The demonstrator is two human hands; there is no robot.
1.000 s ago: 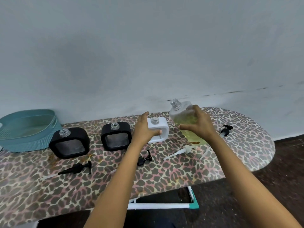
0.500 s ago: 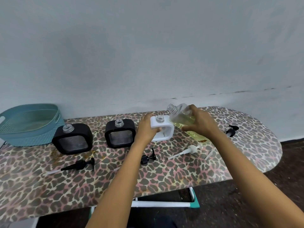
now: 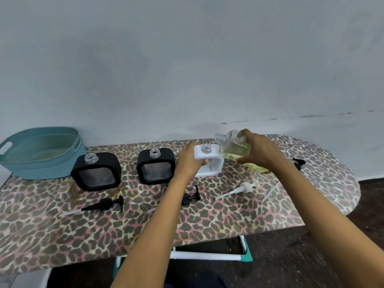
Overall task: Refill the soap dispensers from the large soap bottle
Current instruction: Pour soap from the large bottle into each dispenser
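Table (image 3: 207, 221), leopard-print cover, long and narrow. Teal basket (image 3: 41, 163) at its far left end.

Large soap bottle (image 3: 234, 145): clear, uncapped, part full of yellow liquid, tilted with the neck toward the white dispenser (image 3: 209, 163), mouth just beside and above that dispenser's open neck. Right hand (image 3: 259, 151) wrapped over the bottle's body. Likely stiff plastic, moderate weight, slick if soap has run; a grip across the flat sides looks sound.

Left hand (image 3: 190, 161) closed round the white dispenser's left side, steadying it. Light and tippy when empty, I judge.

Two black dispensers (image 3: 95, 171) (image 3: 155, 168), necks open, stand untouched to the left.

Pump heads (image 3: 106, 204) lie loose along the front.
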